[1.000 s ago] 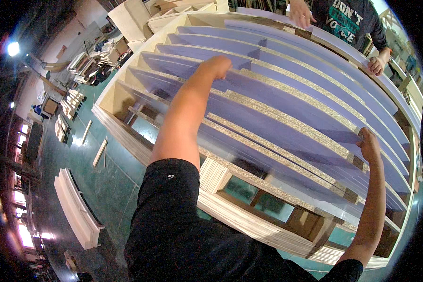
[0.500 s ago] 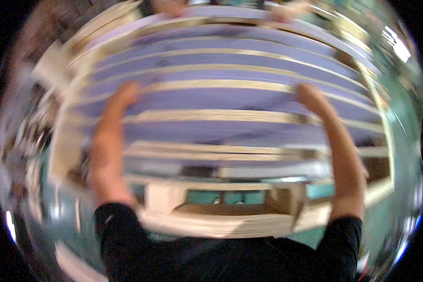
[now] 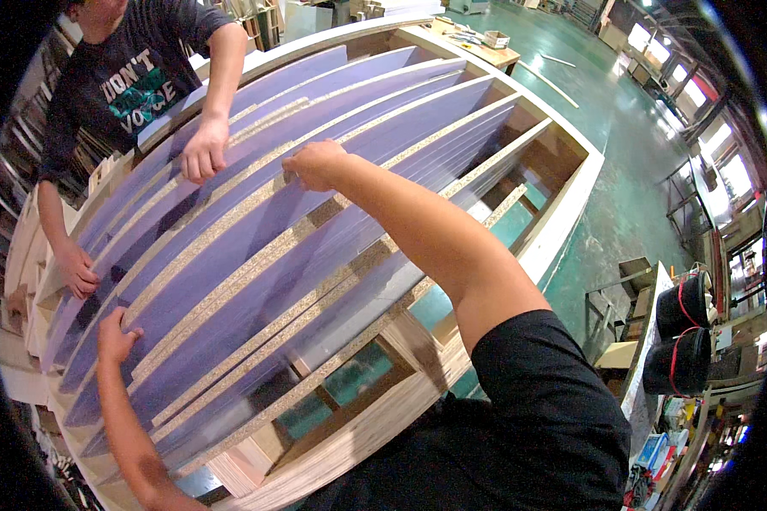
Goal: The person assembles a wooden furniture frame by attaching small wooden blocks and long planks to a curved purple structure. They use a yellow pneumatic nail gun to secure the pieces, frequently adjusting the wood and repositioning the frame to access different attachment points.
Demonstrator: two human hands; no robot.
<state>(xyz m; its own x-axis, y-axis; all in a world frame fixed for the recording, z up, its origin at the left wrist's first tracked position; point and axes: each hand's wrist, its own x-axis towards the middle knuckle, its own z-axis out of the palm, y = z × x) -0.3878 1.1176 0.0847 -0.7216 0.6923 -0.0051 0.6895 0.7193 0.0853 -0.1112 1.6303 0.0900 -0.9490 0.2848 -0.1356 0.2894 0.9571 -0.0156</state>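
Purple-faced chipboard panels (image 3: 247,251) stand on edge in a row inside a large wooden frame (image 3: 581,183), their speckled edges facing up. My right hand (image 3: 317,165) reaches across the row, its fingers closed over the top edge of a panel near the middle. Lower left, my left hand (image 3: 118,337) is closed around a panel's edge near its left end, thumb on the purple face. Whether both hands grip the same panel I cannot tell. Across the frame, a co-worker's one hand (image 3: 205,152) rests on a panel edge; their other hand (image 3: 77,269) is at the panels' left ends.
The frame's near rail (image 3: 358,456) runs close to my body. A worktable (image 3: 490,53) with small items stands beyond the far corner. Black round bins (image 3: 680,362) with red bands sit on a bench to my right. Green floor (image 3: 584,111) stretches behind.
My view has swung and tilted, so the panels now run diagonally. The earlier frame is blurred. The co-worker's hands, formerly at the top rim, now appear at the left over the panels.
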